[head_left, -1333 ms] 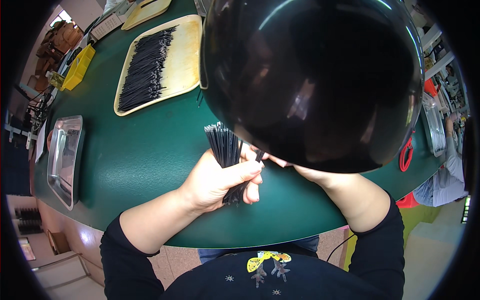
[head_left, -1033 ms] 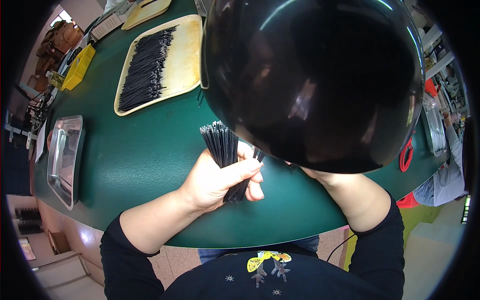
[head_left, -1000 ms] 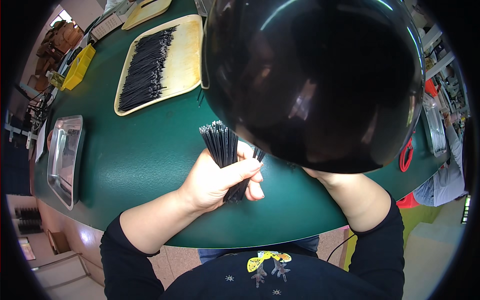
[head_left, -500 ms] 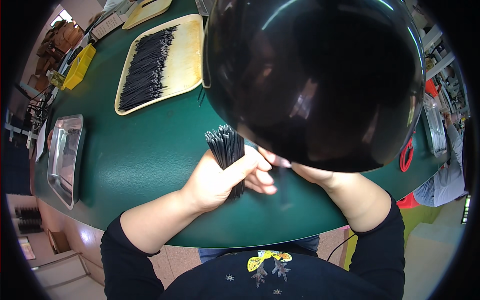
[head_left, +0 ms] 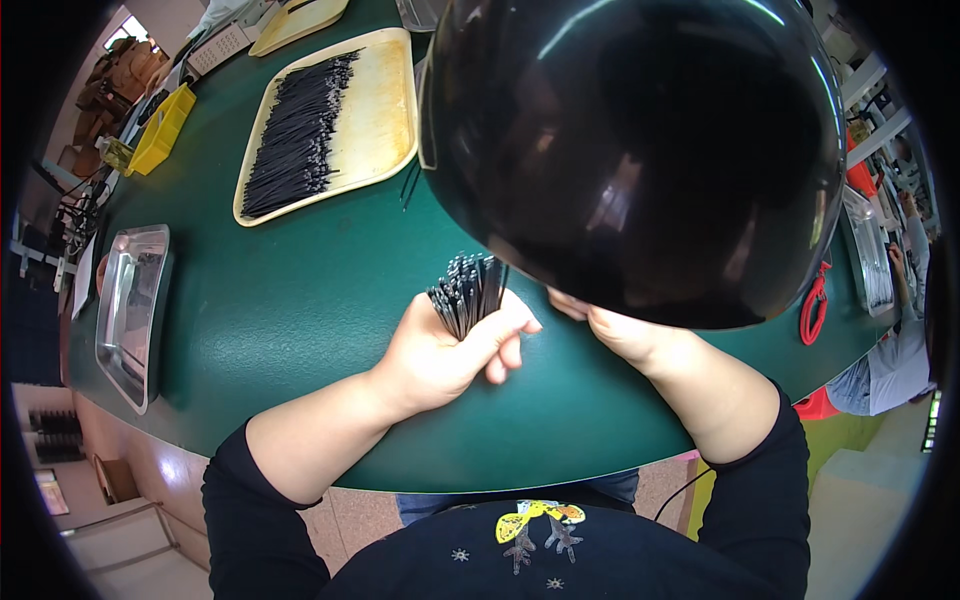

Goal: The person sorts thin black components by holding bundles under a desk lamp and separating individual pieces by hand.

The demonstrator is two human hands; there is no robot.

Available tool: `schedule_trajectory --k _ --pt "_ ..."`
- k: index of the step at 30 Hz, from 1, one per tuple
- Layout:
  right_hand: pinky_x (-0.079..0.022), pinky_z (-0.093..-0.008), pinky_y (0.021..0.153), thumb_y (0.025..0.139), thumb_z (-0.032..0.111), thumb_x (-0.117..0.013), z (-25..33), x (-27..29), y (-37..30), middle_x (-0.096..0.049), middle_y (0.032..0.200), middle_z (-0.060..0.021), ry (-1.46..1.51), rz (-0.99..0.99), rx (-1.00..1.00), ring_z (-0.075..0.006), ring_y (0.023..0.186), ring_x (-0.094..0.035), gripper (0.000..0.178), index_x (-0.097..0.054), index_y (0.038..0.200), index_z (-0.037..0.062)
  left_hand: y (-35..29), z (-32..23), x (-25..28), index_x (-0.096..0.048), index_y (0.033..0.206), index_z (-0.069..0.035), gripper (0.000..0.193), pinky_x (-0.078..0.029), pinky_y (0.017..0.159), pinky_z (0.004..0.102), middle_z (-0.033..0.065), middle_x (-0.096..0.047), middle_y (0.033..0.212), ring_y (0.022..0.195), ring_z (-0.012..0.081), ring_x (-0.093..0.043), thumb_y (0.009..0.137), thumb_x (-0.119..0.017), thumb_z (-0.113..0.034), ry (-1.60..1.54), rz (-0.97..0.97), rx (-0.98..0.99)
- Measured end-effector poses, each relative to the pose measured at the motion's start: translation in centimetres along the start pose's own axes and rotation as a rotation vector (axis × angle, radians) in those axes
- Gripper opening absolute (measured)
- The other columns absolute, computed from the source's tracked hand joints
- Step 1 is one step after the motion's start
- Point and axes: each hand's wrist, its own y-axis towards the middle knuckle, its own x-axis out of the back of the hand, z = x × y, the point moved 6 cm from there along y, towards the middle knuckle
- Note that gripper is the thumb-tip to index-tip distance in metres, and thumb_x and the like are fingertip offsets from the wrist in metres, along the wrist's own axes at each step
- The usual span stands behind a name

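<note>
My left hand (head_left: pixel 445 350) is closed around a bundle of short black wires (head_left: pixel 470 290), their shiny silver tips fanned out above the thumb. To its right, my right hand (head_left: pixel 625 330) reaches under the rim of a large glossy black dome (head_left: pixel 640 160). The dome covers most of that hand's fingers, so whatever they hold or touch is hidden. A small gap of green table separates the two hands. Beyond them, a cream tray (head_left: pixel 375 150) carries a wide layer of similar black wires (head_left: pixel 300 135).
On the green table (head_left: pixel 260 320), a clear plastic tray (head_left: pixel 130 320) stands at the left and a yellow bin (head_left: pixel 165 130) at the far left. Red-handled pliers or scissors (head_left: pixel 815 305) lie at the right near another clear tray (head_left: pixel 868 250). A co-worker's arm (head_left: pixel 912 240) shows at the right edge.
My right hand has drawn away from my left, up under the dome. The wire bundle has tipped, showing more of its ends. My view has shifted slightly.
</note>
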Motion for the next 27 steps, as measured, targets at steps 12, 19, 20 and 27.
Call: schedule_trajectory --k 12,19,20,27 --pt "-0.046 -0.0286 0.067 0.073 0.000 -0.056 -2.0 0.9 -0.3 -0.059 0.081 -0.0099 0.312 0.214 -0.167 -0.0186 0.074 -0.057 0.017 -0.057 0.090 -0.0006 -0.7 1.1 -0.6 -0.054 0.082 0.001 0.008 -0.034 0.036 0.0160 0.0048 -0.054 0.059 0.038 0.0061 -0.044 0.081 -0.053 -0.008 -0.461 0.067 0.285" --pt "-0.046 -0.0284 0.067 0.073 0.004 -0.060 0.9 -0.6 -0.1 -0.059 0.084 -0.0083 -0.197 0.131 0.277 -0.0170 0.074 -0.057 0.018 -0.058 0.091 -0.0003 -0.6 1.2 -1.3 -0.053 0.084 0.003 0.009 -0.037 0.035 0.0172 0.0081 -0.054 0.059 0.041 0.0099 -0.049 0.080 -0.052 -0.005 -0.553 0.058 0.263" --pt "-0.046 -0.0284 0.067 0.073 0.004 -0.060 1.1 -0.4 -0.1 -0.059 0.084 -0.0083 -0.269 0.102 0.329 -0.0170 0.074 -0.057 0.018 -0.058 0.091 -0.0002 -0.3 1.1 -1.3 -0.052 0.081 0.004 0.008 -0.041 0.037 0.0187 0.0100 -0.055 0.060 0.044 0.0132 -0.053 0.079 -0.053 -0.004 -0.540 0.223 0.269" --pt "-0.046 -0.0283 0.068 0.073 0.004 -0.060 1.3 0.8 0.4 -0.059 0.085 -0.0089 -0.121 0.016 0.263 -0.0174 0.075 -0.057 0.018 -0.058 0.091 0.0001 -0.5 1.1 -0.5 -0.050 0.076 0.002 0.007 -0.045 0.042 0.0206 0.0106 -0.055 0.063 0.048 0.0153 -0.056 0.079 -0.054 -0.003 -0.456 0.026 0.217"
